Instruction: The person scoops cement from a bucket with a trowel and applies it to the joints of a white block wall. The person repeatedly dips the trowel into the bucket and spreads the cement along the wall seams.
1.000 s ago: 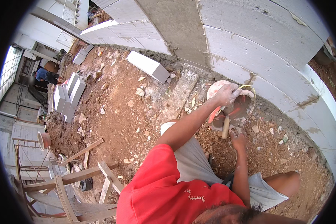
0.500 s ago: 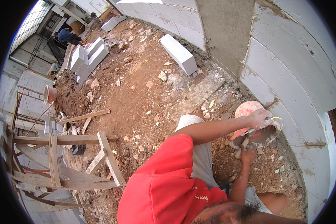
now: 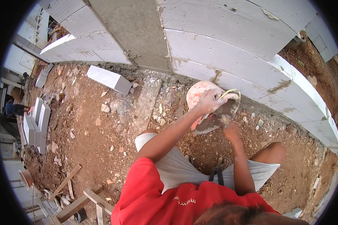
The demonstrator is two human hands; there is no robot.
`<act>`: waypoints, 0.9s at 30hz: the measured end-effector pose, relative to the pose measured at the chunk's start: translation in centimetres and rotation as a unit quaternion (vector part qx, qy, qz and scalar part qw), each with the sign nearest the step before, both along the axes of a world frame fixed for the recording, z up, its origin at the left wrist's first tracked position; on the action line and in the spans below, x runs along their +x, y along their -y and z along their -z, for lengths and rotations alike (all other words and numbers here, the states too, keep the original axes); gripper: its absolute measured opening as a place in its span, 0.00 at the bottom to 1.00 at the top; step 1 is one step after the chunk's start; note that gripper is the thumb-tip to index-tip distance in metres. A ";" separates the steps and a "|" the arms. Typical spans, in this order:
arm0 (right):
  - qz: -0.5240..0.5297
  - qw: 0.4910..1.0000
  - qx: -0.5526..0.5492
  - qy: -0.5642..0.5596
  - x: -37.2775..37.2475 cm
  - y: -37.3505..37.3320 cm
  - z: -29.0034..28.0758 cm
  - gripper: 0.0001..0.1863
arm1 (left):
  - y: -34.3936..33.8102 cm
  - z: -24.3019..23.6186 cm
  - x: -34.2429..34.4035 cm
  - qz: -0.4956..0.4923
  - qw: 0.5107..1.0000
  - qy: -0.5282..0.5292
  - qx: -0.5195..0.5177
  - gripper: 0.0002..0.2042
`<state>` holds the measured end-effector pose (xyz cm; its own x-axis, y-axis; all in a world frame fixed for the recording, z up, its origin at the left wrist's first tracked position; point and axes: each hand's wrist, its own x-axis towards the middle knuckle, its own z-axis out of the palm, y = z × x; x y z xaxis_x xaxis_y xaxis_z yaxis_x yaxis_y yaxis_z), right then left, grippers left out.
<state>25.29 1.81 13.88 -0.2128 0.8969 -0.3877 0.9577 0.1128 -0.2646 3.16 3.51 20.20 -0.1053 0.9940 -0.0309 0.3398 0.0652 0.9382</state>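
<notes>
A mortar-smeared reddish bucket (image 3: 199,93) lies tipped over on the ground beside the block wall, its mouth facing me. Grey mortar (image 3: 228,108) coats the inside. My left hand (image 3: 211,102) is closed on the bucket's upper rim, next to its thin yellow handle (image 3: 231,91). My right hand (image 3: 232,131) grips a trowel (image 3: 225,119) at the bucket's mouth; the fingers cover most of its handle. Part of the blade is hard to make out against the mortar.
A wall of white blocks (image 3: 221,48) with a grey concrete column (image 3: 133,32) curves past the bucket. One loose block (image 3: 109,79) lies near it, and stacked blocks (image 3: 41,120) stand at the left. Timber pieces (image 3: 79,206) sit lower left. Another person (image 3: 14,108) bends far left.
The view has swung to the right, so the bucket and wall appear farther left. My left hand keeps its hold on the bucket, and the trowel in my right hand has shifted at its mouth.
</notes>
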 end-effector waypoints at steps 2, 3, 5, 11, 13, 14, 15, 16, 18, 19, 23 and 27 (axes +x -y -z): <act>-0.016 1.000 -0.023 -0.005 -0.3 0.5 0.2 0.24 | -0.1 0.7 0.5 -0.004 0.999 0.024 0.025 0.25; -0.021 0.999 -0.038 -0.014 -0.4 1.1 0.1 0.24 | -0.1 0.4 0.6 0.006 0.999 0.043 0.021 0.24; -0.048 0.997 -0.049 -0.034 -0.6 2.2 0.1 0.25 | 0.5 0.1 0.7 0.031 0.994 0.108 0.017 0.23; 0.076 0.868 -0.406 -0.275 -0.6 2.2 -4.7 0.25 | 1.9 -1.2 0.5 0.100 0.978 0.181 0.041 0.22; 0.125 0.749 -0.523 -0.387 1.1 2.4 -4.2 0.26 | 1.9 -0.9 -0.1 0.103 0.958 0.260 0.066 0.21; 0.160 0.712 -0.530 -0.432 1.9 2.8 -3.8 0.24 | 1.9 -2.8 -0.2 0.092 0.949 0.299 0.037 0.20; 0.159 0.674 -0.564 -0.450 1.8 3.2 -4.2 0.25 | 2.1 -2.1 -1.4 0.095 0.934 0.340 0.055 0.20; 0.147 0.593 -0.612 -0.503 2.3 3.6 -3.6 0.28 | 2.6 -3.7 -2.2 0.079 0.930 0.357 0.048 0.19; 0.169 0.494 -0.613 -0.593 2.1 5.6 -4.3 0.34 | 3.7 -6.6 -3.9 0.003 0.929 0.371 -0.001 0.14; 0.161 0.475 -0.611 -0.612 2.1 6.6 -4.1 0.34 | 3.1 -5.1 -4.9 -0.009 0.915 0.393 0.092 0.11; 0.163 0.438 -0.582 -0.665 4.2 7.0 -4.8 0.37 | 1.0 -4.4 -6.7 -0.077 0.880 0.462 0.081 0.05; 0.156 0.433 -0.575 -0.677 5.8 6.5 -5.9 0.39 | 0.2 -4.0 -8.2 -0.130 0.837 0.527 0.075 0.06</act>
